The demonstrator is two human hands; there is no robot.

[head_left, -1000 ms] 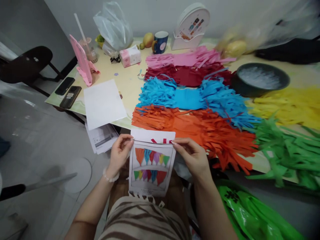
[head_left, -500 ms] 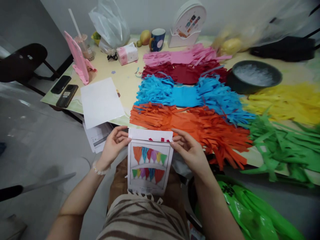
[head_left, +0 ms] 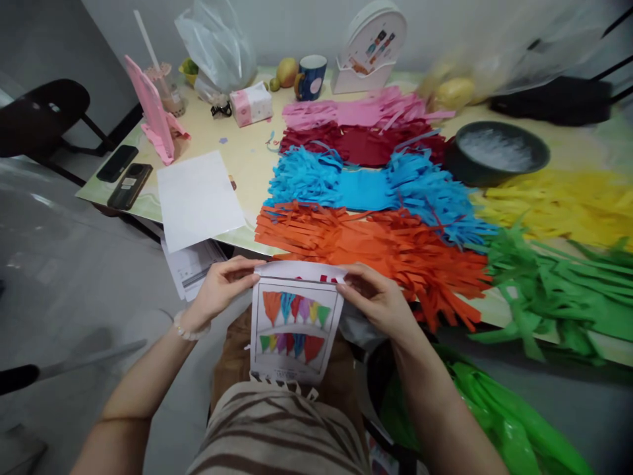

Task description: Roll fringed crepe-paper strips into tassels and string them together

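Observation:
Low over my lap is a printed sheet (head_left: pixel 295 369) with pictures of coloured tassel garlands, and a white flap runs along its top edge. My left hand (head_left: pixel 221 290) pinches the upper left corner between thumb and fingers. At the upper right corner, my right hand (head_left: pixel 378 297) grips the same sheet. Just beyond it on the table lies orange fringed paper (head_left: pixel 353 241). Behind that come blue fringed paper (head_left: pixel 364 190), dark red fringed paper (head_left: pixel 366 146) and pink fringed paper (head_left: pixel 353 113). Whether another sheet lies behind the printed one I cannot tell.
Yellow fringe (head_left: pixel 558 204) and green fringe (head_left: pixel 558 290) spread to the right beside a dark bowl (head_left: pixel 469 168). Left are a white sheet (head_left: pixel 198 201), two phones (head_left: pixel 129 187) and a pink stand (head_left: pixel 151 105). A mug (head_left: pixel 311 79) stands behind; a green bag (head_left: pixel 514 415) hangs below right.
The white flap at the sheet's top has bent toward me, and both hands have closed in over its corners. The camera view has shifted slightly.

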